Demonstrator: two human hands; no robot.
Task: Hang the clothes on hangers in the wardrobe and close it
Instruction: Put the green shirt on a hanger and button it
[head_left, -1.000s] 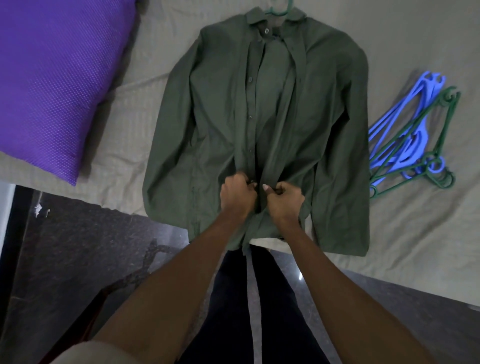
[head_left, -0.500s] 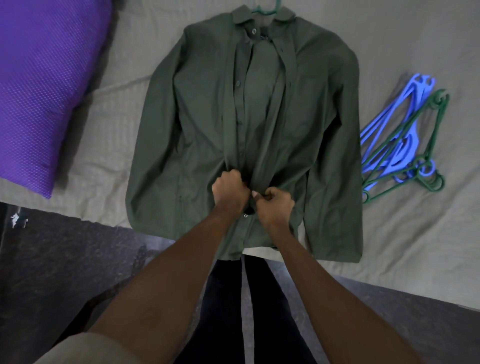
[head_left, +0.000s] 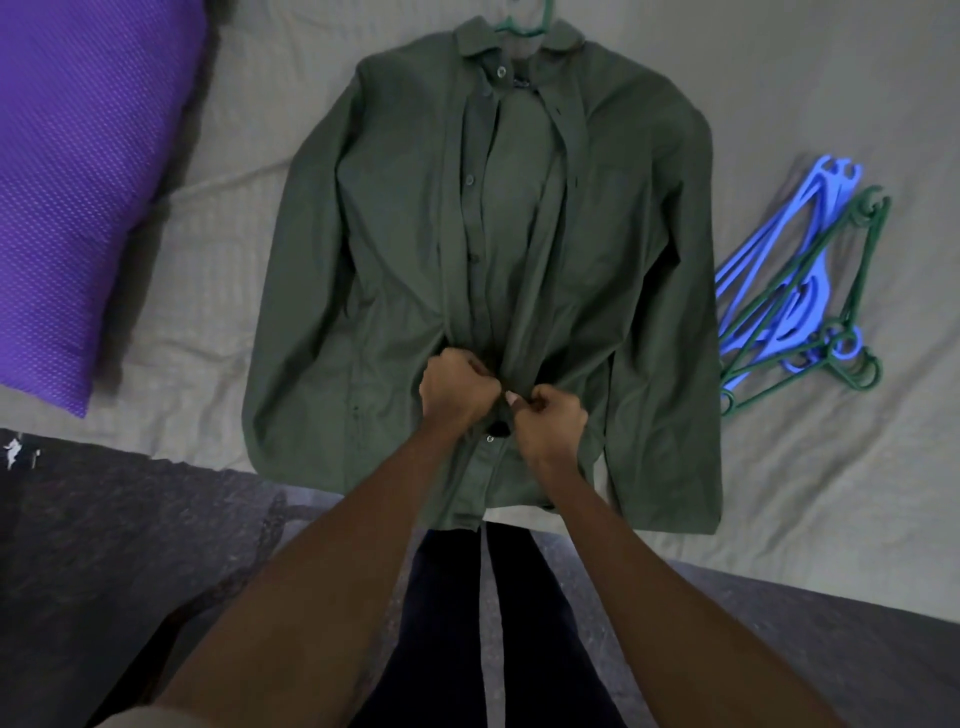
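Note:
A dark green long-sleeved shirt (head_left: 363, 270) lies flat on the bed, front side up, with its sleeves along its sides. A green hanger (head_left: 524, 23) sits inside it, its hook poking out above the collar. My left hand (head_left: 457, 387) and my right hand (head_left: 550, 415) meet low on the button placket. Each pinches one edge of the shirt front with curled fingers. The placket above my hands gapes open, with several buttons showing. Below my hands the front looks fastened.
A pile of blue and green hangers (head_left: 800, 301) lies on the grey bedsheet (head_left: 779, 78) to the right of the shirt. A purple pillow (head_left: 78, 182) fills the far left. The bed's near edge runs above dark floor (head_left: 130, 545), where my legs stand.
My hands stay at the same spot on the lower placket, working the two edges together. The view has shifted slightly, so the shirt and pillow sit further left in frame than a second ago.

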